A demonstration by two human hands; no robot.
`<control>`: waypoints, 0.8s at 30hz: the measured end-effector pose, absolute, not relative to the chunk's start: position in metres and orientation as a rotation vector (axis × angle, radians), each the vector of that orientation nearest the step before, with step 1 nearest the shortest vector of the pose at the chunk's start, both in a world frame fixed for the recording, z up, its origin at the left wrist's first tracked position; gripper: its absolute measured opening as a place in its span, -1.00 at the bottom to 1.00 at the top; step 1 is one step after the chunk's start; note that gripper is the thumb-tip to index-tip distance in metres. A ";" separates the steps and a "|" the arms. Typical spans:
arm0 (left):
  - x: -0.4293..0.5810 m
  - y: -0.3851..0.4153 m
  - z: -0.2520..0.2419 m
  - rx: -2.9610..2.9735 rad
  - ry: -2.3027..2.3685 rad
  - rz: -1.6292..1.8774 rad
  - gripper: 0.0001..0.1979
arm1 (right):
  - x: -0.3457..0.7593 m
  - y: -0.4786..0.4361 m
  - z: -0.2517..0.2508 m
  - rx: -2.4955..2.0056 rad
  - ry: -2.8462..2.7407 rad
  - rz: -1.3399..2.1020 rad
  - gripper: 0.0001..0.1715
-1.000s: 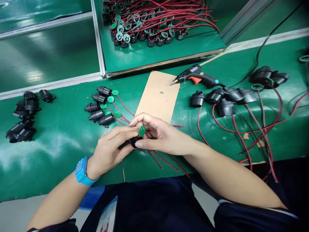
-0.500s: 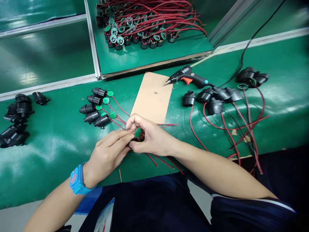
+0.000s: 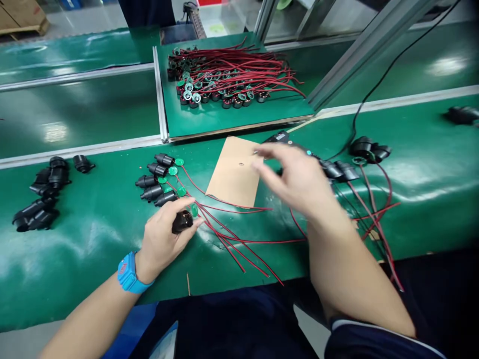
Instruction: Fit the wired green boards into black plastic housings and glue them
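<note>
Black housing (image 3: 182, 221) lies at the near end of the row of housings (image 3: 151, 192), toward the bench's (image 3: 93, 234) front edge — the left hand (image 3: 160, 242) clamped round it, holding it in line. The right hand (image 3: 299, 179), fingers apart and empty, hovers over the glue gun (image 3: 279, 136).

The housing (image 3: 182, 221) is black, its disc (image 3: 194, 210) green, wires (image 3: 211, 227) red, belt (image 3: 93, 234) green, watch (image 3: 127, 273) blue, cardboard (image 3: 234, 172) tan.

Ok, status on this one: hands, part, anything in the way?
Left hand shut on black housing. Right hand open, blurred, by glue gun. Red wires lie between them.
</note>
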State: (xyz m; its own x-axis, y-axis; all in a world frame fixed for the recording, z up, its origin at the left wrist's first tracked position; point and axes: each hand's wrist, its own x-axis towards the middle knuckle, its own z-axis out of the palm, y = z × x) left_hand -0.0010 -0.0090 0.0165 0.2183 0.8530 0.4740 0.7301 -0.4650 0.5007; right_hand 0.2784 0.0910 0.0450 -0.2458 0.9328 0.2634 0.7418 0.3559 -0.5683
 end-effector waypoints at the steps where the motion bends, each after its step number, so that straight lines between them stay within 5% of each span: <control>1: -0.001 -0.009 0.017 2.321 1.509 1.098 -0.67 | 0.296 0.106 0.043 -1.624 -2.039 0.231 -0.55; 5: -0.001 -0.009 0.019 2.289 1.515 1.196 -0.75 | 0.352 0.154 0.022 -2.112 -1.932 0.134 -0.37; 8: -0.001 -0.010 0.020 2.202 1.590 1.255 -0.70 | 0.367 0.168 0.007 -2.227 -1.925 0.295 -0.43; 19: -0.002 -0.012 0.021 2.050 1.627 1.264 -0.74 | 0.343 0.150 0.024 -2.039 -1.784 0.266 -0.43; 24: 0.001 -0.011 0.022 1.911 1.609 1.247 -0.75 | 0.303 0.119 0.044 -1.699 -1.843 0.134 -0.19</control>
